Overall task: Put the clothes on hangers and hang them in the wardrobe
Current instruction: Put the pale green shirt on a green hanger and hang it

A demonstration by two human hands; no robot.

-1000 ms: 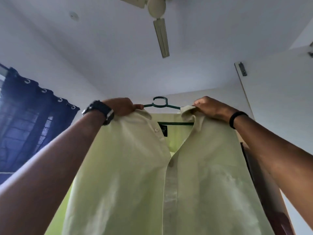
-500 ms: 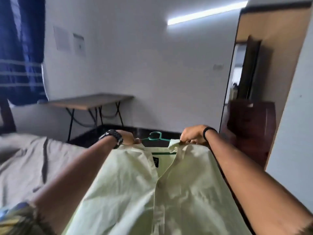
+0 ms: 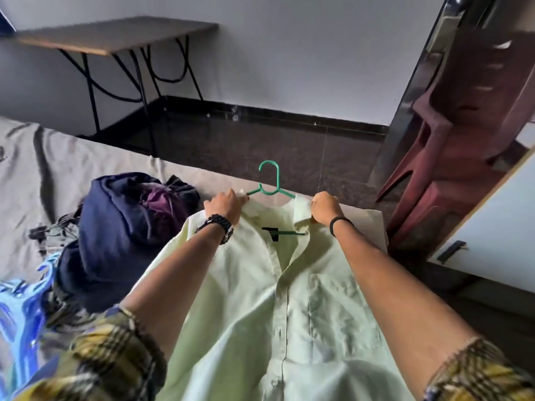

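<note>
Lowered now from up by the ceiling, the pale green shirt (image 3: 260, 299) lies spread on the grey bedsheet (image 3: 43, 169), with the left hand (image 3: 225, 205) and right hand (image 3: 325, 208) each pinching a side of its collar. Its green hanger (image 3: 270, 180) sits inside, hook poking out past the collar toward the floor. Just left is a navy clothes pile (image 3: 115, 227); a folding table (image 3: 115, 36) stands by the wall and maroon plastic chairs (image 3: 463, 134) stand off right.

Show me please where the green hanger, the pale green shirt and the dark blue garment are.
green hanger (image 3: 270, 176): head view, on its hook.
pale green shirt (image 3: 254, 308): head view, on its front panel.
dark blue garment (image 3: 115, 224): head view, on its bunched middle.
</note>
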